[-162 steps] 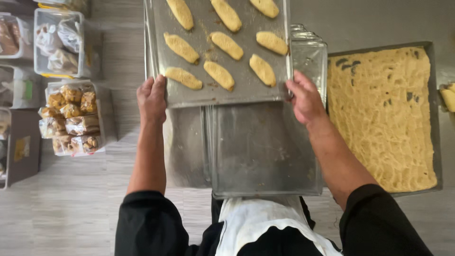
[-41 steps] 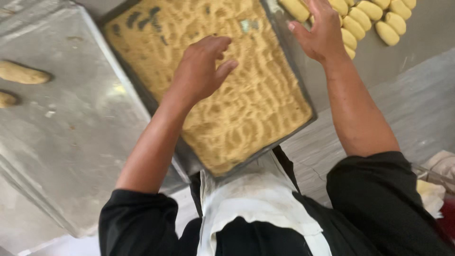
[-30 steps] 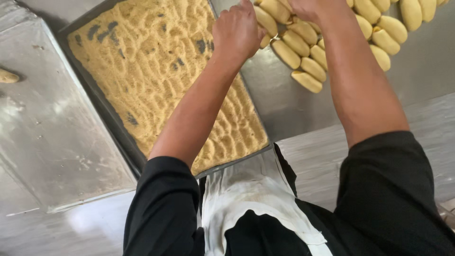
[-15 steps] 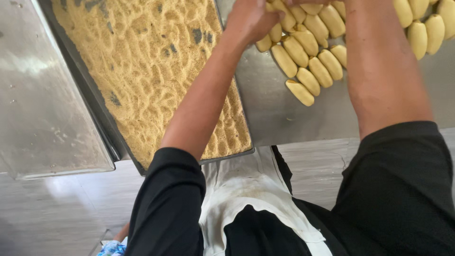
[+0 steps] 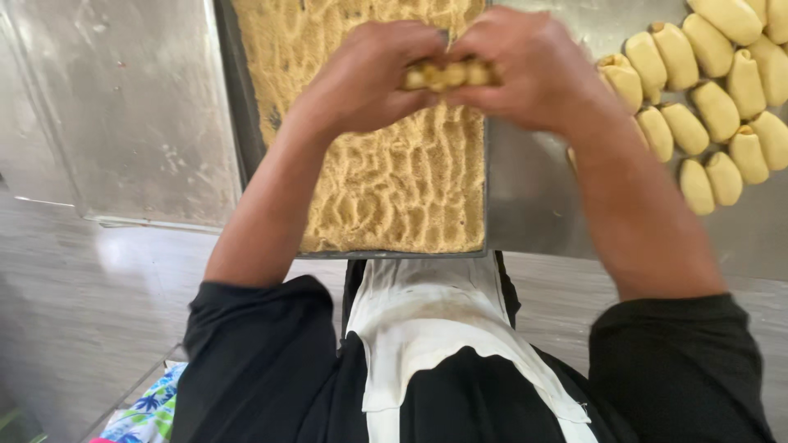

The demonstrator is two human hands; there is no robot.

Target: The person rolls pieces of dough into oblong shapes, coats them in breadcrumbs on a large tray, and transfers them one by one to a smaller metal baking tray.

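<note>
1. Far left: bare metal tray (image 5: 123,107), nothing on the part in view.
2. Centre: crumb tray (image 5: 394,180), a metal pan filled with golden crumbs, surface rippled.
3. Left hand (image 5: 365,78) is curled shut around the left end of a dough piece (image 5: 450,74); fingers wrap over the top.
4. The dough piece sits between both hands, held just above the crumb tray near its right edge, crumbs clinging to it.
5. Right hand (image 5: 533,70) is closed on the other end, pinching inward.
6. Right: pale rolls (image 5: 714,107) packed in rows on the steel top (image 5: 533,205), uncoated.
7. Judgement: coating and shaping is the step in hand. Next calls for an even squeeze, not splitting the piece.
</note>
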